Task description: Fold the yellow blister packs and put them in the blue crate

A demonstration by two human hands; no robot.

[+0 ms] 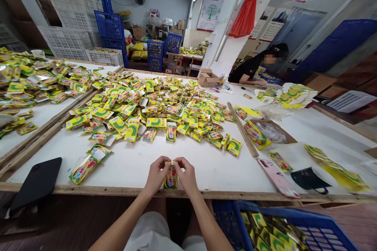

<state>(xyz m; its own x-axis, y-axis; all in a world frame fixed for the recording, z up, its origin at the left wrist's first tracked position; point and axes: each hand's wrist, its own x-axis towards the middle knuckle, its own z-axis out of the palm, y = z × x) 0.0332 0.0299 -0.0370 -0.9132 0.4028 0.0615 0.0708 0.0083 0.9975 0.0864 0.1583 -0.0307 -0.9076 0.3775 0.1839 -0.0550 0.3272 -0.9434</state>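
Observation:
Near the table's front edge a small yellow and green printed box [170, 178] is held between my two hands. My left hand [157, 172] pinches its upper left corner with thumb and index finger. On the other side, my right hand [185, 171] grips the upper right corner in the same way, and the fingertips of both hands nearly meet at the box's top end. Beyond them spreads a large heap of similar boxes [165, 108], many with open flaps. To the left lie a few flat printed cartons [85, 166].
A black phone [39, 176] lies at the front left edge. To the right are a wooden divider [243, 131], a pink phone [277, 176], a black cup [309, 178] and an open carton [277, 131]. Below right stands a blue crate [321, 223]. Another person [253, 64] sits across the table.

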